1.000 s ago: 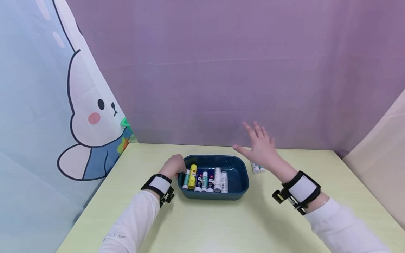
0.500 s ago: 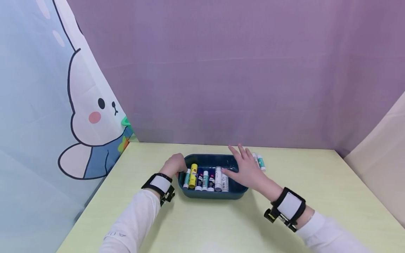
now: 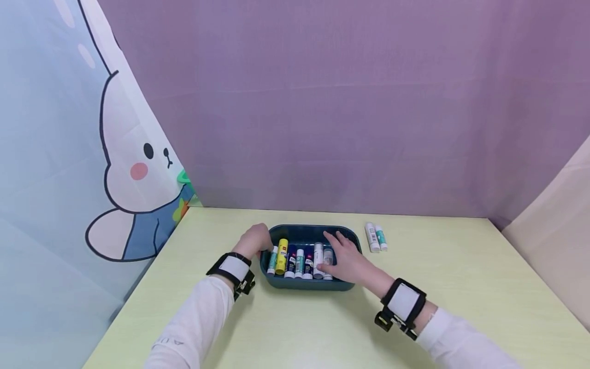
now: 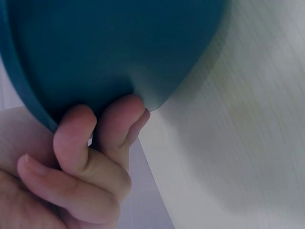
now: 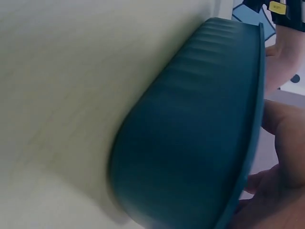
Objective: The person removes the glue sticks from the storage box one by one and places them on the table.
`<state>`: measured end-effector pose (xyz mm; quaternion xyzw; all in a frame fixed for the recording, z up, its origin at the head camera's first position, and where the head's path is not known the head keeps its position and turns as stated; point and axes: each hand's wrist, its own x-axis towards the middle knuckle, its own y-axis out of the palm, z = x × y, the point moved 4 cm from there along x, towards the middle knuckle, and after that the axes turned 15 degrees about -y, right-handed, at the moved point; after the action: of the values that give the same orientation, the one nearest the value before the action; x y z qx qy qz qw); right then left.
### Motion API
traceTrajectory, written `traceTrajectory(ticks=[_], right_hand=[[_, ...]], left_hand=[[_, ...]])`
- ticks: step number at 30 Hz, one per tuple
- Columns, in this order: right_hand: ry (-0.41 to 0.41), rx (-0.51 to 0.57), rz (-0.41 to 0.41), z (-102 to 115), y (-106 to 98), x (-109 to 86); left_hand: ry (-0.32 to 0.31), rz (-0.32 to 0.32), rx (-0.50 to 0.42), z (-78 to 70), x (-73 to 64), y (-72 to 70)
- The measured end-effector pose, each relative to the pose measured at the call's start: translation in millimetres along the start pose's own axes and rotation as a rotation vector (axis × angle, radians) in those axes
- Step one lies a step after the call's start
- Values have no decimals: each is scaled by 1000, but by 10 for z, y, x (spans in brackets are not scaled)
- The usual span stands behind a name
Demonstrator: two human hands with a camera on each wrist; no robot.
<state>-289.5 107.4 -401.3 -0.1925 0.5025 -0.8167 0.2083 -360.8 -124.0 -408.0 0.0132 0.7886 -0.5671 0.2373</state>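
A dark teal plastic bin [image 3: 306, 285] stands on the table with several glue sticks lined up inside. My left hand [image 3: 254, 241] grips its left end; in the left wrist view, curled fingers [image 4: 74, 138] press the outer wall below the rim. A yellow glue stick [image 3: 281, 256] lies near that hand. Over the bin's right part, my right hand [image 3: 348, 261] has spread, slightly bent fingers. Its thumb overlaps a white glue stick [image 3: 318, 256], and a pale glue stick [image 3: 328, 256] is partly covered. The right wrist view shows the bin's outer wall [image 5: 190, 124], with the fingers beyond the rim.
Two more glue sticks, one white [image 3: 372, 237] and one green and white [image 3: 381, 238], lie side by side on the table right of the bin. A purple curtain [image 3: 322, 128] hangs behind the pale table [image 3: 461, 287], and a rabbit-print cloth [image 3: 133, 189] at the left.
My right hand has come down and left from beside the bin to over its right part, uncovering the two glue sticks on the table. The left hand keeps its grip.
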Motion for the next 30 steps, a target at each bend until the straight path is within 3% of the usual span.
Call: traceTrajectory(ticks=[15, 30], right_hand=[[94, 6, 89, -71, 206, 123], [100, -56, 74, -156, 237, 232]], left_hand=[[-19, 0, -7, -6, 4, -15], [-24, 0, -5, -7, -4, -7]])
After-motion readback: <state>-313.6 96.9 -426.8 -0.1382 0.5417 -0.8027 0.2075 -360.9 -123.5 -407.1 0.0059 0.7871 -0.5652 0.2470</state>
